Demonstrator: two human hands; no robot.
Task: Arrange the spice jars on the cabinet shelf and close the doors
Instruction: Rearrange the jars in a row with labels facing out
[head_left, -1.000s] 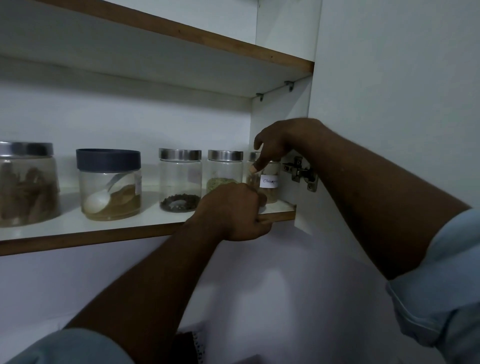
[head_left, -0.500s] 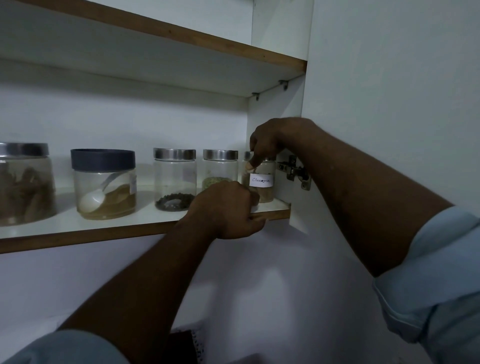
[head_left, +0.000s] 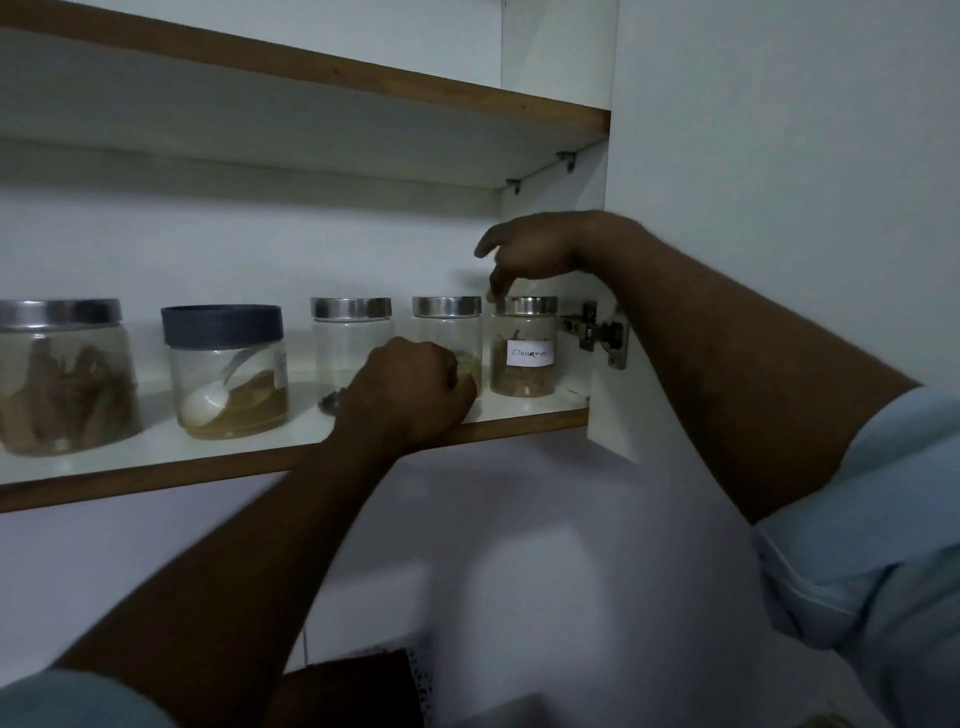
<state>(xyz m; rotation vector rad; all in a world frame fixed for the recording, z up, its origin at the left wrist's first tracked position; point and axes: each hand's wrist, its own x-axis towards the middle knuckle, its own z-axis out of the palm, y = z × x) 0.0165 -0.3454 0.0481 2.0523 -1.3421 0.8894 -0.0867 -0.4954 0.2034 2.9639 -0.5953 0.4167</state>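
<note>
here the right hand (head_left: 530, 249) hovers open over the labelled jar (head_left: 524, 348), label facing out, while the left hand (head_left: 410, 395), fisted, braces on the shelf (head_left: 156, 467).

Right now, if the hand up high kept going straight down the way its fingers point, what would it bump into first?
Probably the metal lid of the labelled jar. The right hand hangs just above it, fingers pointing down near the lid's left edge. Depth is hard to judge, so it might slip beside the lid instead.
</note>
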